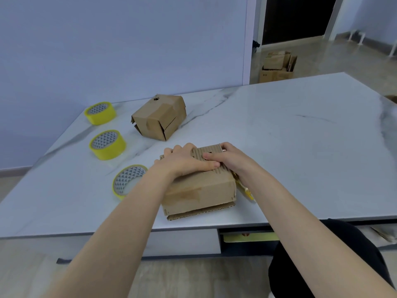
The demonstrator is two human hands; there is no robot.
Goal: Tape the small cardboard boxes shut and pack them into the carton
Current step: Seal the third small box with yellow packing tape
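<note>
Box point(199, 190) held near the table point(300, 147) front edge.
Left hand point(184, 162) and right hand point(229, 160) lie on top, fingers curled over its far edge, gripping it.

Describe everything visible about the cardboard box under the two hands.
The small cardboard box is brown and stained, its top layer peeled to bare corrugated ribs. It lies flat on the table near its front edge, a flap poking out beneath it. The left hand and right hand press on its top, fingers curled over the far edge. Crumpled yellow tape shows at its right side.
</note>
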